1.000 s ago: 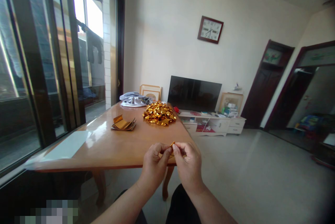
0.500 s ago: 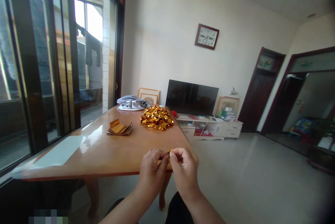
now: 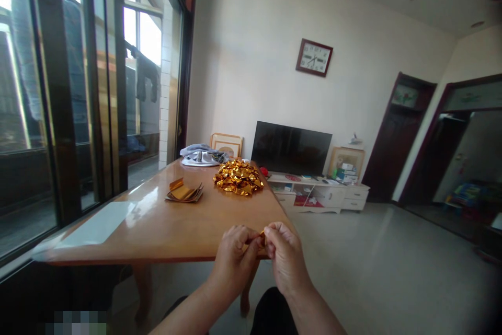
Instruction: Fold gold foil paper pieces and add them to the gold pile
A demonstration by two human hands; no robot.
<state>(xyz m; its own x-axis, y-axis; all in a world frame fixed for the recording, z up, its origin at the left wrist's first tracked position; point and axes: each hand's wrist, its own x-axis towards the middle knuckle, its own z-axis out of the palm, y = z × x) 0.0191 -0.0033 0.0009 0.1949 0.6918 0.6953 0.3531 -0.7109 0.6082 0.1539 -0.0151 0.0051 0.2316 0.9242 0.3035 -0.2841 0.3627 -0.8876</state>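
- Closest: left hand [image 3: 234, 263] and right hand [image 3: 286, 258], raised just over the near worktop edge, both grips closed, fingertips pinching from either side.
- Held thing: small gold foil piece [image 3: 261, 238], between the two grips, in front of the body; mostly hidden by the fingers, only a bright tip shows.
- Long axis of the foil: can't tell, too little shows. Both hands about equally near; right fingertips [image 3: 267, 231] seem to cover more of it.
- Versus the earlier frame: hands sit a bit closer together, less foil showing. Heap and stack keep their places on the worktop.
- Under the hands: wooden worktop [image 3: 196, 225], glossy, orange-brown; white sheet [image 3: 96, 225] lies flat at its window side.
- Mid-worktop: stack of folded foil sheets [image 3: 183, 192], left of centre, gold flap on top.
- Just beyond and right of it: loose heap of crumpled gold foil pieces [image 3: 238, 177].
- Far end: grey cloth [image 3: 202, 156], wooden picture frame [image 3: 226, 144] behind it.
- Farther: black TV [image 3: 291, 148] on a white TV cabinet [image 3: 317, 195]; wall clock [image 3: 314, 57] above.
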